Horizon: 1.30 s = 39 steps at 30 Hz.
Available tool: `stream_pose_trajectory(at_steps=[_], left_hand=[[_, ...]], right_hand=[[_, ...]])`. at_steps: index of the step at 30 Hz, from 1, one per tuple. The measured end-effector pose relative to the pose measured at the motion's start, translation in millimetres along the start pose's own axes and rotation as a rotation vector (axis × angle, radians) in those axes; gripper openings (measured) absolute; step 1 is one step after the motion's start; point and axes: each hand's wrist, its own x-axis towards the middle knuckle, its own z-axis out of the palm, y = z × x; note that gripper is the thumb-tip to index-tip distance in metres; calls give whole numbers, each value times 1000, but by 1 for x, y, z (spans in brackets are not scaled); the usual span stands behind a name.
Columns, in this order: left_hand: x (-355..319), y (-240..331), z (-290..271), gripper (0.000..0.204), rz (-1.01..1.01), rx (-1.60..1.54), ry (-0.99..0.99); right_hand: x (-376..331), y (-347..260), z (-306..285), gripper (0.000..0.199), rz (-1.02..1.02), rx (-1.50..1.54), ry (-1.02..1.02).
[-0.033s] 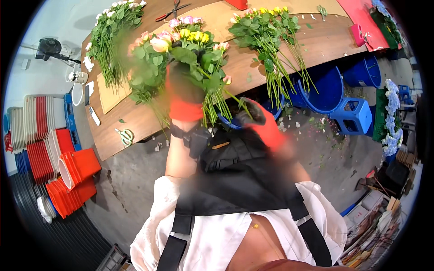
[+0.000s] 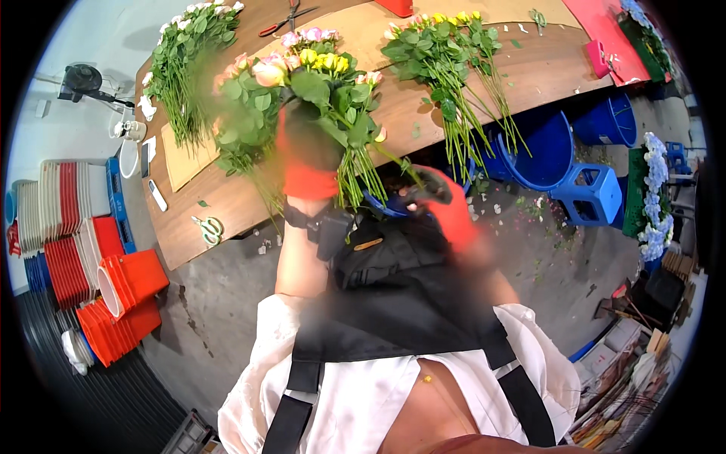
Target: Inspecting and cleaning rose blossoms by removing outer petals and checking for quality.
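Note:
My left hand (image 2: pixel 308 155), in a red glove with a dark palm, is closed on a leafy rose (image 2: pixel 321 89) above the front of the table; leaves and blur partly hide its fingers. That rose's stem (image 2: pixel 395 160) slants down to the right. At its lower end my right hand (image 2: pixel 445 198), in a matching glove, has its fingers closed round the stem. Pink, peach and yellow roses (image 2: pixel 270 72) lie in a pile just beyond and around my left hand, their cut stems (image 2: pixel 355 178) hanging over the table edge.
More yellow roses (image 2: pixel 446 45) lie to the right, white roses (image 2: pixel 198 45) at the far left. Green-handled scissors (image 2: pixel 208 229) and red-handled shears (image 2: pixel 287 19) rest on the table (image 2: pixel 178 238). Blue buckets (image 2: pixel 541 155) and a blue stool (image 2: pixel 590 195) stand at right; orange buckets (image 2: pixel 132 280) at left.
My right hand's fingers have shifted slightly at the stem's end, and the stem tip has moved a little right. My left hand stays almost in place.

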Motion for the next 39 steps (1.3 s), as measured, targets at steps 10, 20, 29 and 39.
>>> stream_pose_trajectory(at_steps=[10,20,29,39], left_hand=[[-67,-154,-9,59,-45,1427,-519],[-81,-197,-23,45,-178,1463,-485],[-64,-182,-46,25,-434,437,-129],[-62,-167,-29,10,-839,-268,-90]], right_hand=[[140,77,-129,45,16,-691,733],[121,117,-57,45,-200,-1066,482],[112,114,46,40,50,-359,70],[181,158,78,15,159,131,210]])
